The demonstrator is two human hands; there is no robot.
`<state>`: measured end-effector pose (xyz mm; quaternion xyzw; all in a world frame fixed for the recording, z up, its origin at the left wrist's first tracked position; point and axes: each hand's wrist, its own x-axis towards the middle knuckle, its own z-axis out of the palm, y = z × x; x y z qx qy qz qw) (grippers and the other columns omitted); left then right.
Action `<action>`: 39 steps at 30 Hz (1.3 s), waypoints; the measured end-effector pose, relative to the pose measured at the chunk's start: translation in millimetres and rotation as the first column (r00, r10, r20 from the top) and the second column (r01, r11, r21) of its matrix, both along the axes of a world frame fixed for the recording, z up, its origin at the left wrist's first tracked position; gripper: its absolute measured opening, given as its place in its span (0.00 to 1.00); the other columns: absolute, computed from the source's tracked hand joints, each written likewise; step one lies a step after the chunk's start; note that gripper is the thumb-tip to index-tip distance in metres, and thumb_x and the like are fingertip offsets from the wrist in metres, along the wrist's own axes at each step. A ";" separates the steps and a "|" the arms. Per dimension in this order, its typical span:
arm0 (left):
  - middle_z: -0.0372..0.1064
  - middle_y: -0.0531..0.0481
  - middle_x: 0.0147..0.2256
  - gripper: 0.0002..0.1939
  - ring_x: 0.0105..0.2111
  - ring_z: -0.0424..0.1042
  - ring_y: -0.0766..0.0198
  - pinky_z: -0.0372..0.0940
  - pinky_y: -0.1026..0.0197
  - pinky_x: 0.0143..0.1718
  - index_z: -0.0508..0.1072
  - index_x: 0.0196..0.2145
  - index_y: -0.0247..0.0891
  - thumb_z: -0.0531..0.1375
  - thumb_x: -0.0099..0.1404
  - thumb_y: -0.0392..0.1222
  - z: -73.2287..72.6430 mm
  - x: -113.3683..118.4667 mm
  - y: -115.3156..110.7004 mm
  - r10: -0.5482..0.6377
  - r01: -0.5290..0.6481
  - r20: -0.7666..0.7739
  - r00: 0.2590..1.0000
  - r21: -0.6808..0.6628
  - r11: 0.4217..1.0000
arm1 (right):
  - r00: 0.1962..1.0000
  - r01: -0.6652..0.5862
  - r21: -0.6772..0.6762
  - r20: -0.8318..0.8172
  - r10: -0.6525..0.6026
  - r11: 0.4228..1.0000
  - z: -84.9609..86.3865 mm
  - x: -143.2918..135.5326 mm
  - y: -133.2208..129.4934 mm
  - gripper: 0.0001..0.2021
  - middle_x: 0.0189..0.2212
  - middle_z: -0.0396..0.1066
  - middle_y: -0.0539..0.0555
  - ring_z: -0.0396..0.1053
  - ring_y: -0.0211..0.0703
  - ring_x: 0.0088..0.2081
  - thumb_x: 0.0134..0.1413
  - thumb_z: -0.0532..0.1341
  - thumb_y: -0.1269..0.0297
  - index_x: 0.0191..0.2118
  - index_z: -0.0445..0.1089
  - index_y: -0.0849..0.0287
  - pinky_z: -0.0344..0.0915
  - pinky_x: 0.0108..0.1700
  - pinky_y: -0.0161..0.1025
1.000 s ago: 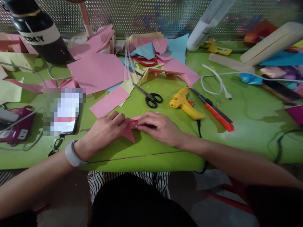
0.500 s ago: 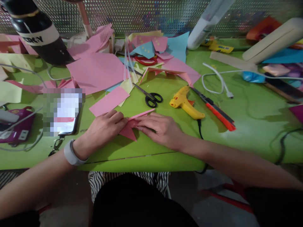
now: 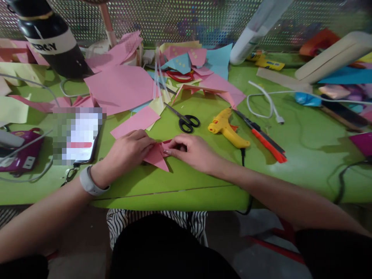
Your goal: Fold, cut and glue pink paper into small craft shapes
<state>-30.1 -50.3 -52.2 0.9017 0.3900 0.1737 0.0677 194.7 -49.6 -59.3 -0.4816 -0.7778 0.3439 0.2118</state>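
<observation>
A piece of folded pink paper (image 3: 157, 156) with a pointed corner lies low over the green table, between both hands. My left hand (image 3: 128, 152) is closed on its left side, fingers bent over the paper. From the right, my right hand (image 3: 193, 152) pinches the paper's upper right part between thumb and forefinger. The fingers cover part of the folds. Just beyond the hands lie black-handled scissors (image 3: 187, 121), a yellow glue gun (image 3: 228, 128) with a black cord, and a flat pink paper strip (image 3: 135, 122).
A red-and-black cutter-like tool (image 3: 267, 141) lies right of the glue gun, near a white cable (image 3: 271, 100). On the left are a phone (image 3: 83, 135) and a purple box with sockets (image 3: 21, 151). A black bottle (image 3: 55, 42) and pink sheets (image 3: 122, 87) stand or lie farther back.
The right hand's fingers have drawn into a tighter pinch, and the paper's raised upper edge no longer sticks out above them. The left hand has stayed on the paper, shifting only slightly.
</observation>
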 end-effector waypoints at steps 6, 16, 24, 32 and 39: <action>0.71 0.44 0.35 0.14 0.35 0.72 0.62 0.68 0.61 0.35 0.77 0.42 0.34 0.51 0.71 0.37 -2.3 -1.6 -1.4 -0.016 0.015 0.026 1.000 0.020 1.000 | 0.998 -0.041 0.095 -0.037 0.044 0.995 -3.4 -1.8 -4.4 0.09 0.36 0.77 0.54 0.73 0.42 0.36 0.60 0.62 0.60 0.40 0.77 0.58 0.68 0.38 0.41; 0.71 0.44 0.35 0.13 0.35 0.71 0.61 0.68 0.60 0.36 0.76 0.42 0.34 0.52 0.71 0.37 -1.6 -1.7 -2.3 -0.022 0.021 0.006 1.000 0.012 1.000 | 0.967 -0.181 0.159 -0.149 0.205 0.971 -4.4 9.2 -9.9 0.07 0.40 0.77 0.54 0.75 0.42 0.42 0.61 0.61 0.66 0.41 0.77 0.55 0.71 0.47 0.43; 0.72 0.45 0.34 0.08 0.33 0.71 0.62 0.65 0.62 0.32 0.72 0.40 0.34 0.53 0.69 0.36 -1.4 1.1 -3.7 0.036 -0.035 -0.020 0.999 0.065 0.997 | 0.978 0.042 -0.057 -0.200 -0.052 0.998 -3.0 -4.5 -11.2 0.08 0.32 0.75 0.51 0.73 0.40 0.32 0.54 0.65 0.67 0.39 0.66 0.57 0.70 0.34 0.40; 0.71 0.44 0.36 0.09 0.35 0.71 0.61 0.66 0.61 0.33 0.73 0.39 0.34 0.53 0.67 0.32 1.7 0.1 -6.0 0.026 -0.023 -0.072 0.997 0.044 0.999 | 0.999 0.012 -0.180 -0.046 -0.020 0.984 1.0 -11.0 7.7 0.14 0.27 0.73 0.49 0.71 0.40 0.29 0.52 0.63 0.71 0.44 0.64 0.57 0.65 0.28 0.39; 0.71 0.46 0.36 0.11 0.35 0.70 0.60 0.67 0.61 0.32 0.73 0.42 0.36 0.51 0.69 0.33 -0.6 -2.8 -9.7 -0.039 0.051 -0.092 0.995 0.124 0.991 | 0.999 0.021 -0.131 -0.027 -0.025 0.991 0.2 -15.0 11.4 0.21 0.27 0.74 0.50 0.71 0.42 0.29 0.51 0.63 0.72 0.52 0.64 0.58 0.64 0.28 0.39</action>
